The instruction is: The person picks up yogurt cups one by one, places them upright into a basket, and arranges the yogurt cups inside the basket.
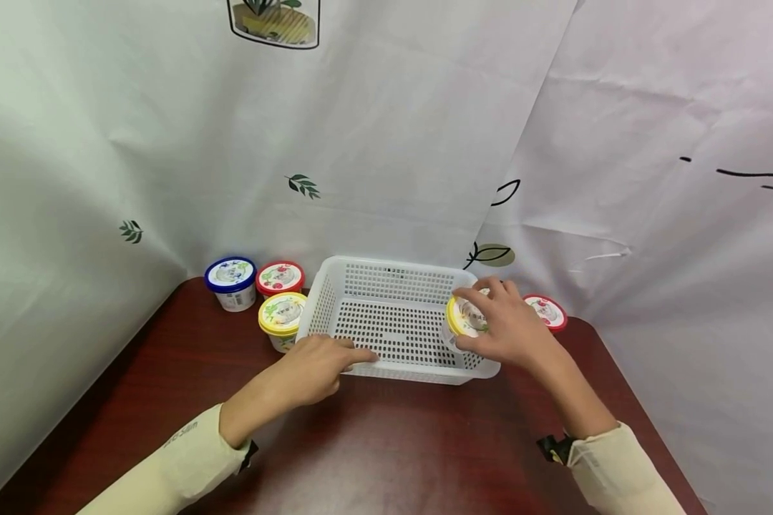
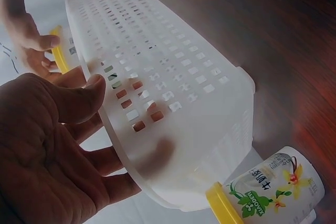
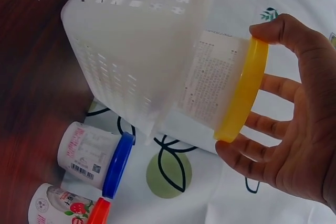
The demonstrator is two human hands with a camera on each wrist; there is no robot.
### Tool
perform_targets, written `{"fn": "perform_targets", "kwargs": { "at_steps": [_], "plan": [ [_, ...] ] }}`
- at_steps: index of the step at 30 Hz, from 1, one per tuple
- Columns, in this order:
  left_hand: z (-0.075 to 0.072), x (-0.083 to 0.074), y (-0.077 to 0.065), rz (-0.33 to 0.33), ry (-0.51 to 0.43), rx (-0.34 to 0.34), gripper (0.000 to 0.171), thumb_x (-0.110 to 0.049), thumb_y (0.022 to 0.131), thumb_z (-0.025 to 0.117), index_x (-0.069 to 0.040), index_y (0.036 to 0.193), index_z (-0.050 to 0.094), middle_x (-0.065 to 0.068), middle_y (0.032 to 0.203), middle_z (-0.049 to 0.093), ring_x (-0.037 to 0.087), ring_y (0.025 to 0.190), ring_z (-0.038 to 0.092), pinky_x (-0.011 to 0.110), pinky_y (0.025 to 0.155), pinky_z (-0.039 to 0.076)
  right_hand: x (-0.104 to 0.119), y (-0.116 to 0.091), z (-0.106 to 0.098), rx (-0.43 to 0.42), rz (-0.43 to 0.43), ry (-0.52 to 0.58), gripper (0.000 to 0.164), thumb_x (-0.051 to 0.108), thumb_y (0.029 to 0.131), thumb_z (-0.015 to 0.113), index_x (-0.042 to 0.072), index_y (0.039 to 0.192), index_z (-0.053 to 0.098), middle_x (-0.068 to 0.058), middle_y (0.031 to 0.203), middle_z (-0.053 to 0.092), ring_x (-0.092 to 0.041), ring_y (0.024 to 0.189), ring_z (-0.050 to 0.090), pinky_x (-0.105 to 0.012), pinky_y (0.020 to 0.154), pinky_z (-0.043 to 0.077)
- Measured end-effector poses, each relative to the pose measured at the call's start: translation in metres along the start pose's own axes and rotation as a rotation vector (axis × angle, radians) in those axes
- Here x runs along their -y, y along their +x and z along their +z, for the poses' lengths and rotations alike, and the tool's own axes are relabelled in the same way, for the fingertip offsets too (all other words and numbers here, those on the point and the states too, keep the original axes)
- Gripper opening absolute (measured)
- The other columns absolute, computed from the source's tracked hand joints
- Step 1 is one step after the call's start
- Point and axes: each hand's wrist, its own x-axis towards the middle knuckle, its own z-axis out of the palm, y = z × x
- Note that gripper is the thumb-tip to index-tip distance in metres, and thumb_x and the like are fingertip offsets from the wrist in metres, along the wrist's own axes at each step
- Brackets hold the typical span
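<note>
Holding yellow-lidded tub (image 3: pixel 223 80) partly inside white basket (image 1: pixel 412 372)

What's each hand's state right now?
Left hand: closed, holding the white basket by its rim.
Right hand: closed, holding a yellow-lidded tub by its lid.

Yellow-lidded tub (image 3: pixel 224 85) — held lid-up at right end of white basket (image 1: pixel 419 370).

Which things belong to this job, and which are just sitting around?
Likely in use:
white rectangular plastic basket, in left hand
round white yellow-lidded tub, in right hand

Standing by, round white tubs:
left blue-lidded tub
left red-lidded tub
left yellow-lidded tub
right blue-lidded tub
right red-lidded tub
</note>
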Motion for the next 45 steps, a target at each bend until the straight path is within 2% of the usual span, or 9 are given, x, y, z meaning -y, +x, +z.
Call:
{"fn": "perform_targets", "kwargs": {
  "at_steps": [5,12,22,36,45],
  "plan": [
    [-0.001,0.000,0.000,0.000,-0.001,0.009,0.056,0.007,0.088,0.074,-0.027,0.133,0.081,0.000,0.093,0.079,0.023,0.073,0.069,0.035,0.061,0.051,0.001,0.001,0.005,0.010,-0.015,-0.027,0.069,0.043,0.084,0.078,0.028,0.151,0.068,-0.016,0.148,0.062,-0.047,0.139,0.055,-0.064,0.086,0.062],
    [-0.002,-0.002,0.000,0.004,-0.007,0.012,0.055,0.006,0.089,0.073,-0.026,0.133,0.081,0.000,0.093,0.078,0.023,0.072,0.068,0.034,0.061,0.051,0.002,0.001,0.010,0.020,-0.027,-0.045,0.069,0.043,0.086,0.079,0.026,0.152,0.067,-0.017,0.149,0.063,-0.050,0.140,0.055,-0.068,0.097,0.060],
    [-0.005,-0.003,0.000,-0.004,-0.036,0.025,0.055,0.005,0.090,0.073,-0.027,0.134,0.081,0.000,0.094,0.079,0.023,0.076,0.069,0.035,0.063,0.051,0.003,0.001,0.016,0.034,-0.053,-0.048,0.067,0.045,0.087,0.080,0.027,0.151,0.068,-0.015,0.144,0.066,-0.047,0.132,0.058,-0.063,0.092,0.062],
    [-0.004,-0.003,0.001,0.003,-0.030,0.021,0.057,0.007,0.089,0.072,-0.027,0.133,0.081,0.000,0.094,0.080,0.022,0.077,0.070,0.035,0.063,0.052,0.006,0.004,0.017,0.178,0.001,-0.010,0.081,0.053,0.084,0.083,0.029,0.159,0.064,-0.017,0.156,0.061,-0.044,0.138,0.055,-0.067,0.100,0.062],
    [-0.002,-0.003,0.002,-0.001,-0.022,0.014,0.056,0.008,0.088,0.071,-0.026,0.132,0.081,0.000,0.094,0.080,0.021,0.076,0.070,0.035,0.063,0.052,0.006,0.005,0.021,0.233,-0.002,0.037,0.078,0.049,0.085,0.087,0.027,0.157,0.067,-0.016,0.154,0.062,-0.042,0.135,0.055,-0.071,0.097,0.060]
  ]
}}
